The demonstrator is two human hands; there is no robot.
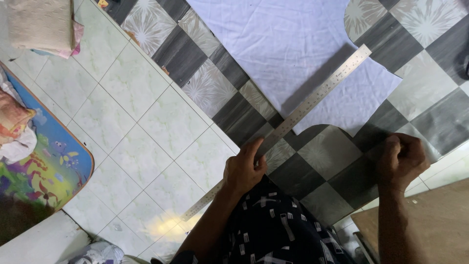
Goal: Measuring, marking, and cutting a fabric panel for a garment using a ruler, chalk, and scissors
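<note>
A long steel ruler lies diagonally across a pale lilac cut piece of fabric spread on a grey checkered floor mat. My left hand presses down on the ruler's lower part, fingers curled over it. My right hand rests on the mat near the fabric's lower right edge, fingers closed; whether it pinches something small is hidden. My lap in dark patterned cloth lies between the arms.
White tiled floor spreads to the left. A colourful children's mat with bundled cloth sits at the left edge, a beige cushion at the top left, and a brown wooden surface at the bottom right.
</note>
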